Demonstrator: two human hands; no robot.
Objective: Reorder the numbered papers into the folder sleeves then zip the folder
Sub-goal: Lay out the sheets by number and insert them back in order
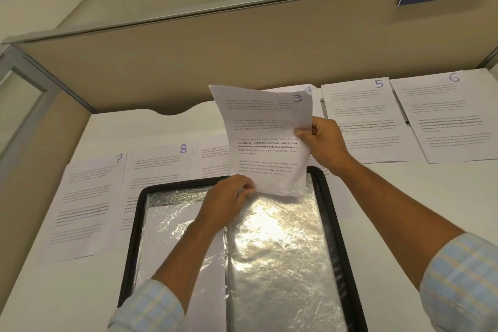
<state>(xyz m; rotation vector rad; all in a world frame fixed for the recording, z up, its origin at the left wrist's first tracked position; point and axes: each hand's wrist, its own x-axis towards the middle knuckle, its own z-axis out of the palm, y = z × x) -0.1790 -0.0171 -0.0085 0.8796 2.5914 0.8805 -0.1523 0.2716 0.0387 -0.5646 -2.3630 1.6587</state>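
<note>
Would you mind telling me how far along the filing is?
Done, apparently: a white sheet lies in the left sleeve. In hand: the left hand and right hand hold paper 3, its lower edge at the right sleeve. Left: paper 5, paper 6, paper 7 and paper 8 lie on the desk; the folder is unzipped.

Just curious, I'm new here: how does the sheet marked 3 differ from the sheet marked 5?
The left hand and right hand hold sheet 3 up; sheet 5 lies untouched on the desk. Sheet 3 is curved, sheet 5 flat. Both carry printed text and a blue handwritten number.
</note>
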